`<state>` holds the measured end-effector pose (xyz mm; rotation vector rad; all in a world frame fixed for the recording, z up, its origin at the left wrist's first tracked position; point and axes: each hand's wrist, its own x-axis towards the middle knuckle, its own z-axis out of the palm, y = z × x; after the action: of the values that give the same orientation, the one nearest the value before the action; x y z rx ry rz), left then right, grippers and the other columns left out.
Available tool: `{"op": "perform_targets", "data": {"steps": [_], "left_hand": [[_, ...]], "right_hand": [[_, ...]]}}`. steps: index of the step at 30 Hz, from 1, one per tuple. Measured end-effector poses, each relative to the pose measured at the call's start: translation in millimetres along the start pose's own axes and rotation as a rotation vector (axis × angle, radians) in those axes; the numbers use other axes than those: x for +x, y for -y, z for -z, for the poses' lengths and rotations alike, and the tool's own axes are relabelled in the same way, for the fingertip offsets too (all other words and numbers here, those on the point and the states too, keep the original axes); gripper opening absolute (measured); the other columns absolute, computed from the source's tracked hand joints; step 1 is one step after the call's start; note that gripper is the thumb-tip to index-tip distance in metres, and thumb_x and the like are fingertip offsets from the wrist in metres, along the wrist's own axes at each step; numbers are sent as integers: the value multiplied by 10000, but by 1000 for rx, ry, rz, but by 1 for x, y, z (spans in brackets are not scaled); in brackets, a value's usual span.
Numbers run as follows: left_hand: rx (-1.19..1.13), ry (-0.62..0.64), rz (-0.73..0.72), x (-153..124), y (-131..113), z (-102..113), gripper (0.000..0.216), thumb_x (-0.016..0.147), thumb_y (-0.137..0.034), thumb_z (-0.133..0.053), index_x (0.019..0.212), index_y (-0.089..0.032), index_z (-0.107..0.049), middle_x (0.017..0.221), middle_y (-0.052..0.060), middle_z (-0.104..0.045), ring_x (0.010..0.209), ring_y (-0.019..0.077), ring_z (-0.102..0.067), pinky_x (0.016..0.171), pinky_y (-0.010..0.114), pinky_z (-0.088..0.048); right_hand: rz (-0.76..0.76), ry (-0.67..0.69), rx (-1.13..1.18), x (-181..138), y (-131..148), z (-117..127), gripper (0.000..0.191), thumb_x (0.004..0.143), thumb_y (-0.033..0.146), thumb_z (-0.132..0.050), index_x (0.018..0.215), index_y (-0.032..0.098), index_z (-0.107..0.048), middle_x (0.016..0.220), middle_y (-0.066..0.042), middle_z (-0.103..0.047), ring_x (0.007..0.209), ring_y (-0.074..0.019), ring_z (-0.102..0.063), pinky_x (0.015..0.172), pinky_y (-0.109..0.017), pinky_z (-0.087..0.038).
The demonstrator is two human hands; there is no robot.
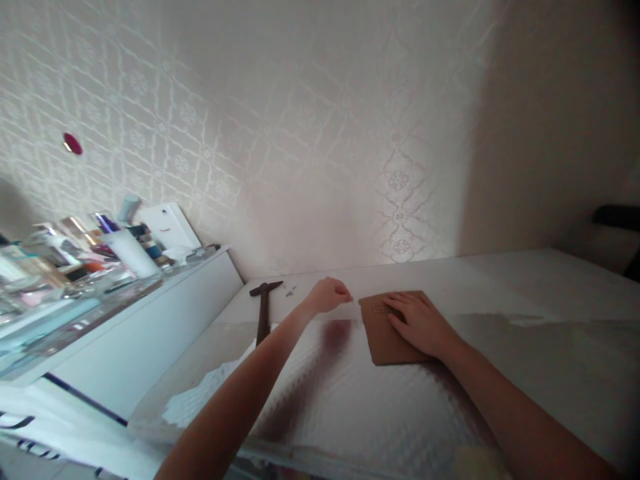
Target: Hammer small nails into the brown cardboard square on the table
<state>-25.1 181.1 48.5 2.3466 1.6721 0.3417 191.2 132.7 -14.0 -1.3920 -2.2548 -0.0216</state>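
Note:
A brown board, like cardboard or leather point(387, 343), lies on the table with a patch of small dark holes near its upper left. My right hand point(417, 320) rests flat on it, fingers stretched out. Just left of the board, my left hand point(329, 295) is held in a pinch above the table; whatever sits between its fingertips is too small to make out. A hammer point(264, 310) with a dark head and handle lies further left, its lower handle end partly behind my left forearm. Beside its head are several tiny greyish pieces point(290, 291).
Quilted, shiny sheeting point(345, 400) covers the near part of the white table point(500, 280). A crumpled white sheet point(200, 397) lies at left. A white cabinet point(150, 353) borders the table, crowded with bottles and a white box point(173, 227). Patterned wall point(320, 133) stands behind.

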Motion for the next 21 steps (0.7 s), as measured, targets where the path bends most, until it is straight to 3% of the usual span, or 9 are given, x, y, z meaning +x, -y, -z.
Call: {"op": "perform_targets", "data": {"steps": [5,11,15,18,21], "left_hand": [[58,88,-45,-19,-23,-8,155,672,-263,-556,732,-185,-676,637,-4,-639,594,111,-566,547,186,-398],[107,8,29,-31,-17,-7,216,708,-337,-555,851,-205,-648,785,12,-654,709,134,-590,628,206,-421],[276,-144,269,-48,0,15,274,768,-385,-474,956,-227,-596,916,33,-632,842,177,-578,727,269,-420],[494,-241,421,-75,18,29,357,779,-349,-439,1104,-210,-494,1055,78,-567,962,221,-532,783,321,-401],[596,-223,549,-107,38,30,518,750,-429,-453,1196,-175,-383,1136,135,-493,984,273,-517,780,374,-397]], "right_hand": [[-13,-10,22,1,2,1,382,795,283,-372,1113,175,-553,1183,-70,-532,1109,-212,-426,959,-405,-232],[-24,-25,63,2,3,0,354,783,277,-396,1071,181,-578,1154,-77,-553,1095,-209,-443,952,-405,-240],[-52,-86,127,6,3,1,360,786,252,-389,1083,153,-568,1109,-95,-580,1052,-201,-485,928,-372,-302],[-119,-213,179,9,4,3,388,792,182,-335,1108,109,-547,1100,-111,-582,1016,-194,-512,897,-335,-355],[-158,-326,220,11,3,7,396,782,162,-327,1109,100,-542,1075,-117,-592,983,-199,-530,875,-342,-385]]}}
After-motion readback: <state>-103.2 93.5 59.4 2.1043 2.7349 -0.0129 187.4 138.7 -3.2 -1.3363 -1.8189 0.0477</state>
